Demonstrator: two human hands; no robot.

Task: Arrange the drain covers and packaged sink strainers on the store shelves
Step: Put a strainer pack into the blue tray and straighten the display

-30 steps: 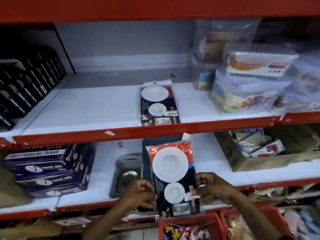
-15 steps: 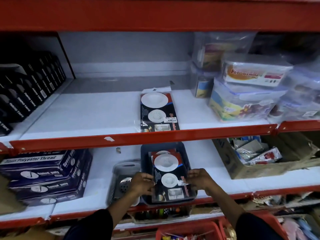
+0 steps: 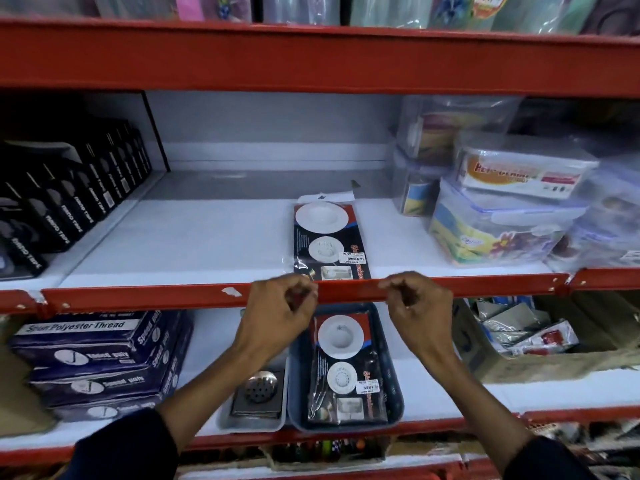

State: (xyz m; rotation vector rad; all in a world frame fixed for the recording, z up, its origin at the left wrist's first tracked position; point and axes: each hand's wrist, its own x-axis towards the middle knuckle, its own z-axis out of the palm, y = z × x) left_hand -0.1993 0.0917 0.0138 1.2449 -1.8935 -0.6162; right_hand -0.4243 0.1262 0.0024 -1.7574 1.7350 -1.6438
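One packaged sink strainer (image 3: 327, 237), black and red with two white strainers, lies flat on the middle shelf near its front lip. A second pack (image 3: 346, 368) lies in a blue tray (image 3: 396, 386) on the shelf below. Left of that, a grey tray (image 3: 249, 426) holds a square metal drain cover (image 3: 258, 393). My left hand (image 3: 277, 317) and my right hand (image 3: 419, 313) are raised in front of the red shelf edge (image 3: 138, 299), fingers curled with nothing in them. The left fingertips sit by the upper pack's near left corner.
Black tape boxes (image 3: 62, 209) line the middle shelf's left side, and clear plastic containers (image 3: 502, 216) are stacked on its right. Below, blue thread boxes (image 3: 97, 362) stand at left and a cardboard box (image 3: 540, 344) of packets at right. White shelf shows left of the upper pack.
Both hands put the strainer pack down into the blue tray, let go, and rose to the middle shelf's red edge. The view tilted upward.
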